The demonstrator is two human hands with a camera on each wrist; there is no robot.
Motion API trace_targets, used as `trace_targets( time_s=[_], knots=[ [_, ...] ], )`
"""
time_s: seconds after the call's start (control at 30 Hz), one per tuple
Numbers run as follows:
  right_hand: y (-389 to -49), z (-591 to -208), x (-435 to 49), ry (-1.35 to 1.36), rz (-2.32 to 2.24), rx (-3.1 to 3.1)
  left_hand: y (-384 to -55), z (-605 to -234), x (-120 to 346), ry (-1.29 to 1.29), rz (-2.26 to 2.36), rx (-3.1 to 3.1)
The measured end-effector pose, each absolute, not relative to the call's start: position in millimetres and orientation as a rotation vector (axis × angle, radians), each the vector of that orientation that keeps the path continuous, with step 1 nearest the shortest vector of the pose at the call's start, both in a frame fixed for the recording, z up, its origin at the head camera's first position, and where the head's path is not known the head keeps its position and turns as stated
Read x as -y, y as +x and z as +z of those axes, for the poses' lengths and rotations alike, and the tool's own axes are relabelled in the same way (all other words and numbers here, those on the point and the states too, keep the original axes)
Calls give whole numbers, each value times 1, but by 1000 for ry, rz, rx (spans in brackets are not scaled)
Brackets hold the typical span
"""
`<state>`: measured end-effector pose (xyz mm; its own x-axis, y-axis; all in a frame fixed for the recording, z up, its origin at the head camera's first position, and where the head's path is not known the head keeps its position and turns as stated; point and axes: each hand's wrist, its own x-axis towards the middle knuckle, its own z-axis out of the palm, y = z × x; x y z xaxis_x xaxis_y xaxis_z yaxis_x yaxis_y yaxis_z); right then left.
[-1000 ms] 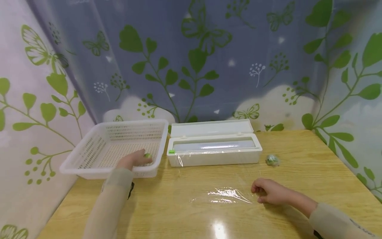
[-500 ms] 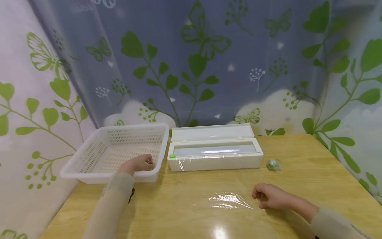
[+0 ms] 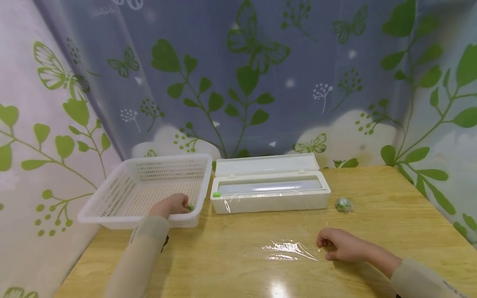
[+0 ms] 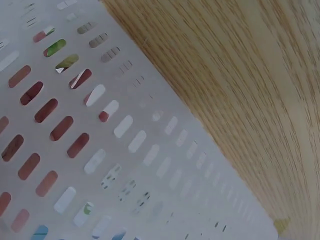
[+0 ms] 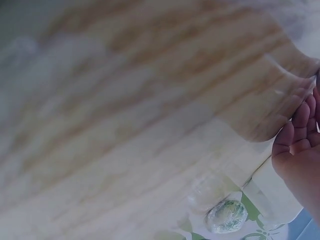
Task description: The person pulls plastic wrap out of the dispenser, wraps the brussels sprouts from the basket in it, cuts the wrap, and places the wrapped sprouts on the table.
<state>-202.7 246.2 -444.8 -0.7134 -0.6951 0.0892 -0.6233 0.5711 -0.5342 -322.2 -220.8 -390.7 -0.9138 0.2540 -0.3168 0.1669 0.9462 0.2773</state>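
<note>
Item: left hand (image 3: pixel 170 205), which I see at lower left of the head view, fingers bent; left forearm (image 3: pixel 138 250), beige-sleeved, rising from the bottom edge. Item: right hand (image 3: pixel 343 245), lower right, fingers curled; bare right wrist (image 3: pixel 385 258), my right wrist view showing fingers at its right edge.

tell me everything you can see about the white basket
The white basket is rectangular and open-topped, and looks like plastic. It has a smooth rim, walls pierced with rows of slots and a floor dotted with small holes. It sits upright on the wooden table, to the left of the long white box. The left hand reaches in over its near side, with a small green thing by the fingers; whether the hand touches the basket can't be told.
</note>
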Motion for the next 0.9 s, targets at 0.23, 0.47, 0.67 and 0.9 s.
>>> trace_targets(
  time_s=[0.23, 0.47, 0.67, 0.9],
  knots=[
    [-200, -443, -246, -1097, -842, -2660, -328, -397, 221, 358, 348, -2744],
    [-200, -437, -244, -1118, -857, -2629, -329, -395, 221, 368, 342, -2722],
    [-202, -436, -244, -1113, -828, -2662, -329, -390, 221, 300, 377, -2740],
    [-202, -442, -246, -1112, -804, -2662, -328, -386, 225, 368, 714, -2915]
  ],
)
